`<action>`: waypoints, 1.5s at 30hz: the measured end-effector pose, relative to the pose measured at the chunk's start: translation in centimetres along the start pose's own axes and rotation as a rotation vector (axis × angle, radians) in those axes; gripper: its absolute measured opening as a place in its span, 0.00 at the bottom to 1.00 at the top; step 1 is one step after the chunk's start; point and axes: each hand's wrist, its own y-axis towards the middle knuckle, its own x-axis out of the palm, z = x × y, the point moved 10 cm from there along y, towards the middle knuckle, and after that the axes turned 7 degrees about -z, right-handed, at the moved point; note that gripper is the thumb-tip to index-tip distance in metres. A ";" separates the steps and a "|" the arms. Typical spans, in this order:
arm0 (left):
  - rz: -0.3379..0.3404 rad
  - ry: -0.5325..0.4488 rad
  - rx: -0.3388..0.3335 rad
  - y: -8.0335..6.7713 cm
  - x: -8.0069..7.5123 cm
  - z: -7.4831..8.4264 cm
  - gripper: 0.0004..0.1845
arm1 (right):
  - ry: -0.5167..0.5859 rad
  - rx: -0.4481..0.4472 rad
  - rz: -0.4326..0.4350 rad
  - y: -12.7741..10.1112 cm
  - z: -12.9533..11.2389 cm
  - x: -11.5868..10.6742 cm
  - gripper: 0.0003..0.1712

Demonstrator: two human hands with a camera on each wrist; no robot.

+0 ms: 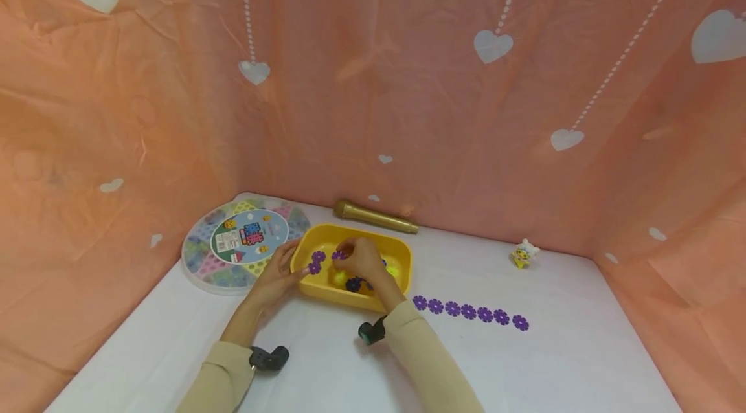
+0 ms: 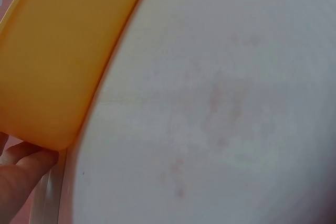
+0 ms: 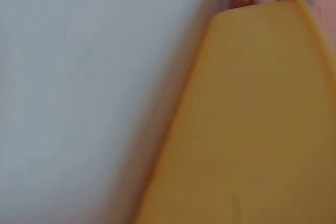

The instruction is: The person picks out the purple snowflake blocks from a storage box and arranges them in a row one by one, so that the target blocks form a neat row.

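1. The yellow box (image 1: 344, 299) sits at the centre of the frame, its long axis running left to right and dipping slightly toward the lower right.
2. The left hand (image 1: 274, 283) grips the box's left end, thumb over the rim, other fingers against the outer wall; two purple flower pieces (image 1: 318, 257) lie inside, just beside the thumb.
3. The right hand (image 1: 370, 264) reaches inside, fingers bent and close together; they appear to pinch a purple flower-shaped disc (image 1: 338, 256), toward the box's left half.
4. From those fingertips, the row of seven purple pieces (image 1: 469, 312) lies toward the lower right, beyond the box's corner, sloping gently down; the right hand is nearer.
5. At centre-left, the round case (image 1: 200, 254) bears large blue characters, too small to read surely, and a white sticker (image 1: 227, 241) with illegible print.
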 end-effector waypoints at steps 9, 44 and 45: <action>0.011 0.014 -0.028 0.2 -0.2 -0.2 0.39 | 0.150 -0.096 0.038 -2.0 -0.6 -3.2 0.14; -0.021 -0.012 0.022 -0.3 0.4 0.7 0.38 | 0.125 0.022 0.393 -16.3 10.4 -16.5 0.17; -0.019 -0.008 0.016 -0.3 0.4 0.6 0.38 | 0.119 0.025 0.396 -16.8 10.8 -16.7 0.17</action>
